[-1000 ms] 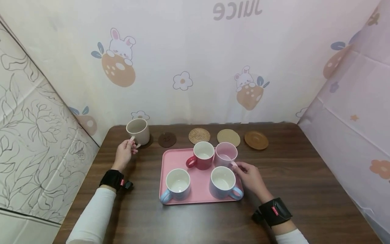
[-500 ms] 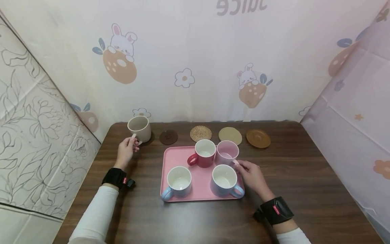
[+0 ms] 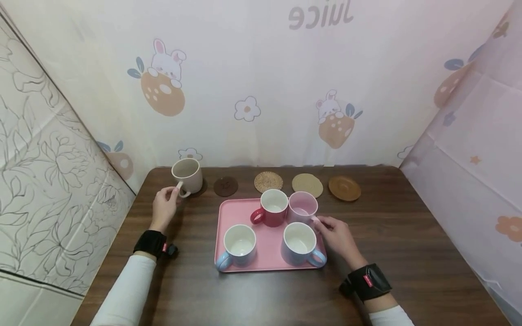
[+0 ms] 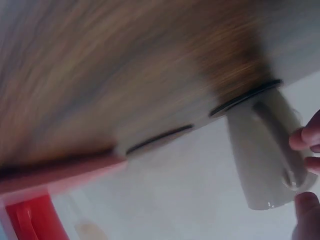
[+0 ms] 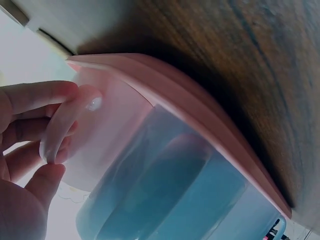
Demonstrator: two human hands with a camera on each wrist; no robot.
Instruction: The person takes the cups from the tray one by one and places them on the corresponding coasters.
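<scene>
Your left hand (image 3: 164, 206) sits at the beige mug (image 3: 187, 174), which stands on a dark coaster at about 10 o'clock from the pink tray (image 3: 230, 213). The thumb and fingers are curled at its handle (image 4: 280, 150), and they look to be pinching it. Your right hand (image 3: 336, 235) is at the tray's 3 o'clock edge, with its fingers wrapped round the handle (image 5: 65, 125) of the pale pink mug (image 3: 302, 206), which stands at the tray's far right corner.

If you lift the pink mug, I'd take a firm hold through the handle and raise it straight up. The red mug (image 3: 272, 207) touches or nearly touches it at 9 o'clock, and a blue mug (image 3: 299, 243) stands close at 6 o'clock, so a sideways pull could knock either.

There are five mugs:
- one beige, off the tray
- one red, on the tray
- one pale pink, on the tray
- two blue, on the tray, the second (image 3: 238, 245) at the near left

Five round coasters line the far edge of the table (image 3: 408, 235). Four are bare: dark brown (image 3: 226, 186), woven (image 3: 268, 181), tan (image 3: 307, 184) and amber (image 3: 344, 188). The fifth is under the beige mug.
</scene>
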